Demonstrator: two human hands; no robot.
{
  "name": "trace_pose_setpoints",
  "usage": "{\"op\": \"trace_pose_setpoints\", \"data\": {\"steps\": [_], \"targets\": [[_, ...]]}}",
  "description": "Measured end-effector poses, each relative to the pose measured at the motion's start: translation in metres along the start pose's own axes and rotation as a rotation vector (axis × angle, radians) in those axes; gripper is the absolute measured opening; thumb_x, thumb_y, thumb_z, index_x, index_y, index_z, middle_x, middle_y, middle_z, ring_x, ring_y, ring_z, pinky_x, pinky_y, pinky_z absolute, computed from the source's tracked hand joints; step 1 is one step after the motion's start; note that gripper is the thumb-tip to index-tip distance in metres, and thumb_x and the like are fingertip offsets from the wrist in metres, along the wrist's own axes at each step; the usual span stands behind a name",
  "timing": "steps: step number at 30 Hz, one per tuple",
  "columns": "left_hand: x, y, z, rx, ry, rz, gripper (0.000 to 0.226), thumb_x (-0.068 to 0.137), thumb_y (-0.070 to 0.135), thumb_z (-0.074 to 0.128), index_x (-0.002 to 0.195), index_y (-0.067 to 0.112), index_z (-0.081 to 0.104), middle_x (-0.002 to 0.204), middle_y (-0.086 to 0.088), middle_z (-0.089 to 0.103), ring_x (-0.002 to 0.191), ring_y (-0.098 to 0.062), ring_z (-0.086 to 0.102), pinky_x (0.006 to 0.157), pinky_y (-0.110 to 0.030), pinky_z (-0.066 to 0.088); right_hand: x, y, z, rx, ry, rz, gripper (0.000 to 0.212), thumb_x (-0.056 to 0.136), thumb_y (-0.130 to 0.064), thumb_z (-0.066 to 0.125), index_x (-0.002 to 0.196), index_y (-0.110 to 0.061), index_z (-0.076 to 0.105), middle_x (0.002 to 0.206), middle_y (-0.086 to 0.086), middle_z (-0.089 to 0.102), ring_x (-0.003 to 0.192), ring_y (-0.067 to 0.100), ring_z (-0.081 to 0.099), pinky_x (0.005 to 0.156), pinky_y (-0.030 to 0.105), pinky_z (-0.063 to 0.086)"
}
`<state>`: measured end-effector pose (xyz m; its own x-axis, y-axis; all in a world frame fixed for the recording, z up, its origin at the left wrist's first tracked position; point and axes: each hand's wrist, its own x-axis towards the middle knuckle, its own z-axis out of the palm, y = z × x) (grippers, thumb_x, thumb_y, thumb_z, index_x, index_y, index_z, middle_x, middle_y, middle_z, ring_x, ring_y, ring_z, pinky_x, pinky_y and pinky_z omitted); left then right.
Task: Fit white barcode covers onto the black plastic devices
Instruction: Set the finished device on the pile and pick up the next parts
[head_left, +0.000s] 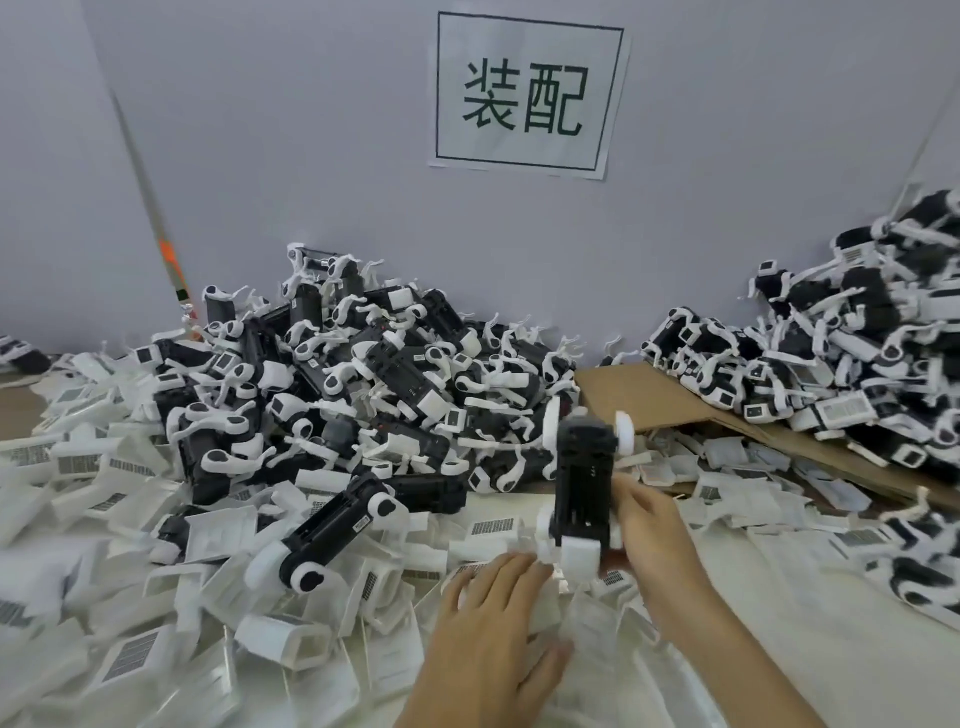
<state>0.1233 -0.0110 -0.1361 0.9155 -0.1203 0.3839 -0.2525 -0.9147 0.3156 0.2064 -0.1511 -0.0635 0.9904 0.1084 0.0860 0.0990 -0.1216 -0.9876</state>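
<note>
Head view: my right hand (655, 525) grips an upright black device (582, 480); my left hand (496, 618) rests on loose white barcode covers (546, 609), grip unclear.

Covers (130, 597) lie before the left device heap (332, 395), cardboard (660, 395) between it and the right heap (857, 353).

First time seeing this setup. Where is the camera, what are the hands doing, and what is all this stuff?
There is no machine here: a person wears one camera on the head, looking down at their hands. The right hand grips a black plastic device upright, a white cover at its lower end. The left hand lies on loose white barcode covers; blur hides whether it grips one. Behind lie heaps of black-and-white devices at centre and right, a brown cardboard sheet and a paper sign on the grey wall.
</note>
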Motion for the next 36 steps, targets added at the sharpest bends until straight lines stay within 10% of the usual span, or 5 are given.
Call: {"op": "trace_pose_setpoints", "data": {"steps": [6,17,25,30,36], "targets": [[-0.002,0.003,-0.005,-0.222,0.195,0.007,0.077,0.085,0.085,0.020,0.145,0.038,0.037,0.151,0.029,0.033,0.140,0.012,0.030,0.123,-0.035,-0.002,-0.023,0.016,-0.002,0.169,0.020,0.074,0.041,0.104,-0.018,0.046,0.077,-0.020,0.078,0.080,0.010,0.076,0.063,0.021,0.072,0.042,0.029,0.049],[-0.005,0.005,-0.016,-0.533,0.473,0.029,0.058,0.079,0.026,0.075,0.130,0.039,0.050,0.125,0.021,0.060,0.113,-0.007,0.060,0.089,-0.025,0.049,-0.038,0.036,0.029,0.177,-0.154,0.054,0.038,0.108,-0.028,0.035,0.097,-0.009,0.066,0.080,0.024,0.068,0.048,0.029,0.054,0.039,0.027,0.039],[-0.002,0.000,-0.031,-0.982,0.587,-0.315,0.034,0.076,0.058,0.058,0.099,0.037,0.071,0.071,0.010,0.068,0.057,-0.003,0.059,0.053,-0.013,0.045,-0.037,0.021,0.005,0.157,0.108,-0.377,0.006,0.090,-0.025,0.064,0.094,-0.021,0.065,0.084,-0.007,0.067,0.066,0.011,0.059,0.056,0.018,0.045],[0.000,0.002,-0.033,-1.174,0.513,-0.444,0.049,0.079,0.066,0.050,0.083,0.026,0.079,0.053,0.002,0.055,0.046,-0.006,0.041,0.043,-0.016,0.031,-0.028,0.025,0.001,0.121,-0.302,-0.291,0.053,0.079,-0.059,0.056,0.125,-0.032,0.060,0.125,-0.016,0.064,0.118,0.005,0.061,0.086,0.009,0.047],[0.002,-0.005,-0.035,-1.377,0.346,-0.606,0.068,0.063,0.079,0.051,0.078,0.019,0.079,0.074,-0.013,0.065,0.068,-0.026,0.055,0.068,-0.033,0.046,-0.029,0.022,-0.004,0.145,-0.630,-0.156,0.045,0.089,-0.057,0.052,0.110,-0.023,0.072,0.096,0.007,0.071,0.076,0.024,0.069,0.063,0.024,0.053]]}}
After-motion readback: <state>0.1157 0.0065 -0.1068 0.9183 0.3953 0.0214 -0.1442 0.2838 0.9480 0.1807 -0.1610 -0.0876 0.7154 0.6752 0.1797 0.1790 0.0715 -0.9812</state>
